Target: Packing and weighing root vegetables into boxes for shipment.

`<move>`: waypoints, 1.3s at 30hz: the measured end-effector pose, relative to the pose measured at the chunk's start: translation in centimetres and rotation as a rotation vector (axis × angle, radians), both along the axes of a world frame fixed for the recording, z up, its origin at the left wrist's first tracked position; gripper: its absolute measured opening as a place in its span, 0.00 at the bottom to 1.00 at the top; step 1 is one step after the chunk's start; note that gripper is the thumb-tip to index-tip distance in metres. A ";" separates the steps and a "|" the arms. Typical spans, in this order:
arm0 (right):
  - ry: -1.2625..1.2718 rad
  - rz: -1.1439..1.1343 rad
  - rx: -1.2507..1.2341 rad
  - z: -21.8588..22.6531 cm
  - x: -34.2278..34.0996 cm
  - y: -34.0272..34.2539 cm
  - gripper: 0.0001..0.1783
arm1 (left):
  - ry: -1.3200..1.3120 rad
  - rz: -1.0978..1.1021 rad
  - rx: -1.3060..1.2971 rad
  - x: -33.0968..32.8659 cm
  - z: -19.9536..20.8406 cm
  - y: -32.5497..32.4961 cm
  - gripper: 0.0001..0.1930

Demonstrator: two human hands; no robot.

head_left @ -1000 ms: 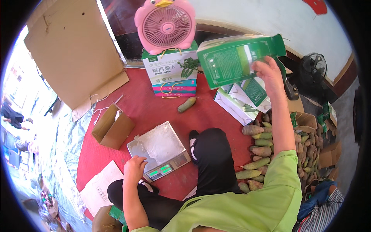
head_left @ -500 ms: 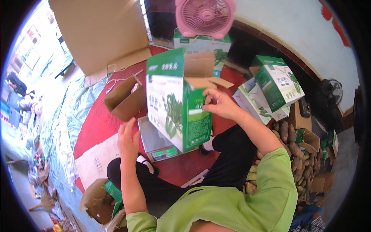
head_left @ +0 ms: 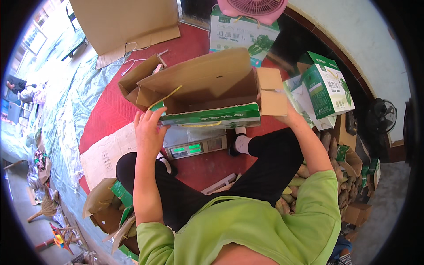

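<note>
A green and white cardboard carton (head_left: 201,75) stands in front of me, open at the top, with brown inner walls and yellow cord handles. I see no goods in the part of its inside that shows. My left hand (head_left: 149,130) grips its near left corner, thumb on the front side. At the right end, my right hand (head_left: 289,114) holds a brown end flap (head_left: 270,102); some of its fingers are hidden behind the flap. Under the carton's near side is a digital scale (head_left: 187,149) with green lit displays. Whether the carton rests on it, I cannot tell.
A small open brown box (head_left: 132,81) lies behind the left end. Right are a green and white carton (head_left: 338,92), a black fan (head_left: 382,115) and heaped root vegetables (head_left: 342,176). A pink fan (head_left: 256,9) tops another carton (head_left: 236,37). Flat cardboard (head_left: 108,152) lies left.
The carton has turned and tipped so that its open top faces me. My left hand has closed on its corner; my right hand has moved to the end flap.
</note>
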State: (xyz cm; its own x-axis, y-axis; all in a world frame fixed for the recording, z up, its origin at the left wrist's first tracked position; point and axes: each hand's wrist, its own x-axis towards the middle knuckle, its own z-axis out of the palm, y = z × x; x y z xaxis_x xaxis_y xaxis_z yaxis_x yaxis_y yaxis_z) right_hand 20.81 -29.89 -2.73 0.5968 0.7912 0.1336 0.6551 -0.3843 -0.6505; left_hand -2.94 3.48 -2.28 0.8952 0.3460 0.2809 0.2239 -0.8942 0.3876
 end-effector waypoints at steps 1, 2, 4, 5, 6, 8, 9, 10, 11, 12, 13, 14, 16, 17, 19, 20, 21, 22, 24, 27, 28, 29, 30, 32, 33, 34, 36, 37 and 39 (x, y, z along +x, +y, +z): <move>-0.029 -0.014 0.043 0.1 -0.2 0.1 0.10 | -0.034 -0.009 -0.051 0.2 -0.1 -0.1 0.27; -0.022 -0.017 0.041 -0.1 0.0 0.1 0.10 | -0.068 -0.018 -0.102 0.2 -0.1 -0.2 0.17; -0.164 -0.038 0.106 -0.6 0.4 0.4 0.12 | -0.107 -0.068 -0.067 0.2 -0.2 -0.8 0.12; -0.149 -0.075 0.092 -0.6 0.2 0.8 0.12 | -0.153 -0.116 -0.030 0.1 -0.2 -1.1 0.06; -0.143 -0.079 0.093 -1.1 0.5 1.1 0.12 | -0.147 -0.119 -0.029 0.0 -0.1 -1.3 0.06; -0.291 -0.031 0.005 -2.8 1.6 1.7 0.15 | -0.228 -0.113 0.088 -0.3 0.2 -1.5 0.06; -0.258 -0.014 0.018 -3.6 2.0 2.0 0.17 | -0.222 -0.119 0.087 -0.3 0.3 -1.6 0.06; -0.250 -0.012 0.021 -4.0 1.6 2.7 0.17 | -0.239 -0.108 0.117 -0.6 0.5 -1.6 0.06; -0.127 -0.038 0.017 -4.3 1.1 3.6 0.18 | -0.255 -0.097 0.148 -0.7 0.6 -1.5 0.06; -0.004 -0.062 0.013 -4.6 0.8 4.2 0.18 | -0.246 -0.094 0.151 -0.9 0.4 -1.5 0.06; 0.004 -0.054 0.016 -4.8 0.6 4.6 0.18 | -0.209 -0.102 0.177 -1.0 0.0 -1.5 0.05; 0.213 -0.060 -0.161 -4.8 0.5 5.0 0.21 | -0.171 -0.109 0.202 -1.1 -0.3 -1.4 0.04; 0.626 -0.059 -0.524 -5.2 0.3 5.8 0.29 | -0.115 -0.100 0.244 -1.2 -0.7 -1.4 0.04; 0.783 -0.079 -0.274 -7.4 0.3 4.9 0.40 | -0.103 -0.112 0.251 -1.0 -0.7 -1.5 0.04; 0.870 -0.089 -0.210 -9.0 1.4 3.8 0.38 | -0.092 -0.122 0.244 -0.9 -0.8 -1.4 0.04; 0.947 -0.113 -0.140 -8.8 1.7 3.4 0.36 | -0.087 -0.122 0.241 -0.8 -0.7 -1.5 0.04; 1.062 -0.242 -0.139 -10.6 3.5 2.6 0.27 | -0.084 -0.124 0.214 -0.6 -0.6 -1.5 0.04; 1.071 -0.234 -0.147 -10.6 4.0 2.8 0.27 | -0.073 -0.116 0.188 -0.8 -0.6 -1.3 0.04; 1.044 -0.237 -0.043 -8.7 4.4 3.0 0.21 | -0.032 -0.093 0.081 -1.3 0.0 -1.0 0.03; 0.945 -0.354 -0.118 -6.0 3.4 3.5 0.20 | 0.000 0.000 -0.225 -1.6 1.6 0.5 0.04; 0.948 -0.352 -0.118 -5.7 3.4 3.2 0.20 | -0.002 0.075 -0.425 -1.9 2.0 1.6 0.06; 0.870 -0.329 -0.114 -5.6 3.4 2.9 0.20 | -0.132 0.140 -0.468 -2.5 1.4 3.4 0.07; 0.792 -0.306 -0.108 -5.5 3.6 2.6 0.19 | -0.262 0.206 -0.509 -3.0 0.4 5.4 0.09; 0.826 -0.286 -0.076 -4.8 4.0 1.8 0.20 | -0.276 0.334 -0.568 -3.5 0.0 7.9 0.11; 0.853 -0.271 -0.045 -4.5 4.0 1.6 0.20 | -0.296 0.457 -0.630 -3.5 -0.2 8.5 0.13; 0.861 -0.265 -0.044 -4.1 3.9 1.6 0.20 | -0.291 0.463 -0.623 -3.3 -0.6 8.6 0.13; 0.840 -0.265 -0.018 -3.7 3.7 1.7 0.22 | -0.073 0.513 -0.760 -3.0 -1.2 8.7 0.17; 0.846 -0.263 -0.015 -3.8 3.6 1.6 0.22 | 0.074 0.515 -0.800 -2.8 -0.9 8.7 0.20; 0.825 -0.306 0.037 -4.0 3.6 1.4 0.23 | 0.110 0.491 -0.915 -2.4 -1.2 9.5 0.20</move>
